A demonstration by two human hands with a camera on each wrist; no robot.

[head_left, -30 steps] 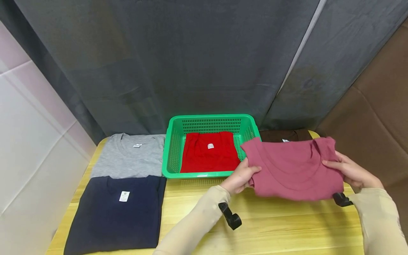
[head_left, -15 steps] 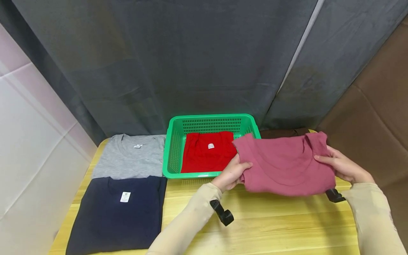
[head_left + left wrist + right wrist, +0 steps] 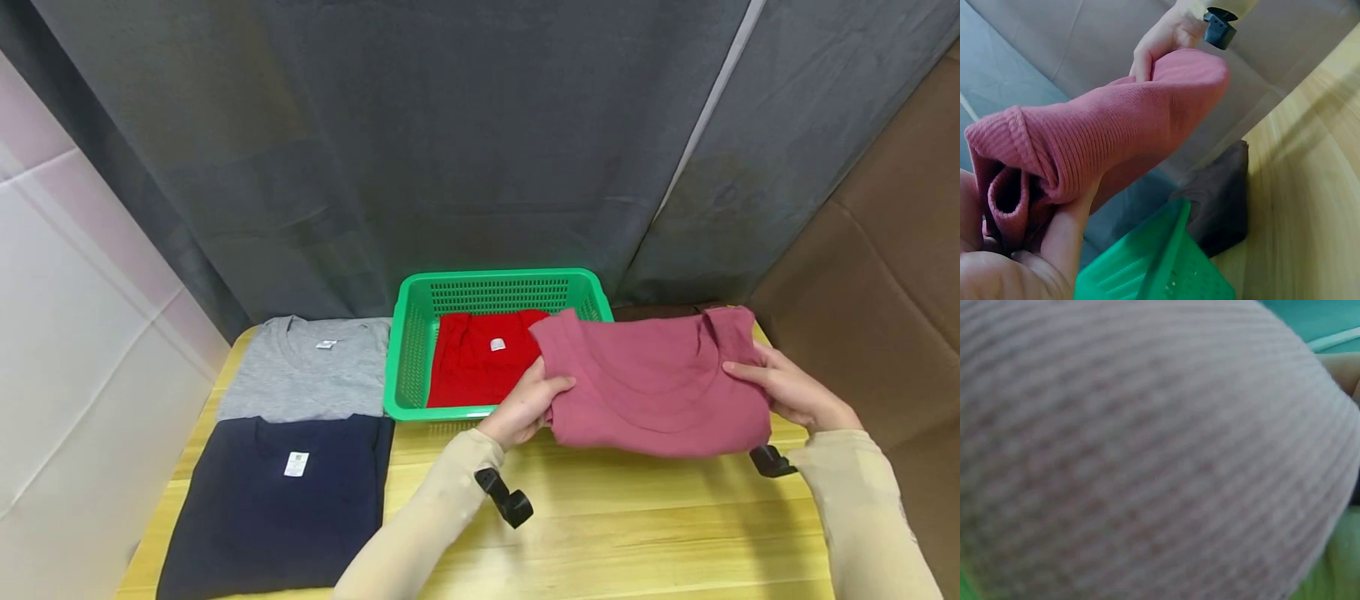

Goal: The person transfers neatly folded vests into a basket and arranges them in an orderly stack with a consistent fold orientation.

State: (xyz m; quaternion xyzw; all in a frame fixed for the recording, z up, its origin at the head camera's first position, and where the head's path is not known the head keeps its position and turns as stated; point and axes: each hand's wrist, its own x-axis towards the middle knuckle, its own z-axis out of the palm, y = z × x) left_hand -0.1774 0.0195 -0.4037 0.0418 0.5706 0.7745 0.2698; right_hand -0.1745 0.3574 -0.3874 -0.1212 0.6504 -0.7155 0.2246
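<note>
A folded dusty-pink shirt [image 3: 652, 383] is held up over the right half of the table, its round neckline facing up. My left hand [image 3: 528, 402] grips its left edge with the thumb on top. On the opposite edge my right hand [image 3: 798, 387] pinches the cloth, also thumb uppermost. The left wrist view shows the folded layers of the pink shirt [image 3: 1104, 137] tucked between thumb and fingers. Ribbed cloth [image 3: 1147, 456] fills most of the right wrist view, blurred. Left of the shirt, a green basket [image 3: 395, 350] contains a folded red shirt [image 3: 480, 367], partly covered by the left hand and pink cloth.
A folded grey shirt [image 3: 315, 375] lies at the table's back left, with a folded navy shirt [image 3: 277, 508] in front of it. Behind the pink shirt is a dark brown shirt [image 3: 1222, 194], mostly hidden. Grey curtain [image 3: 450, 150] hangs behind the wooden table [image 3: 600, 533].
Both hands have moved left and slightly toward the back with the pink shirt, which now overlaps more of the basket's right side. The other shirts and the basket stay put.
</note>
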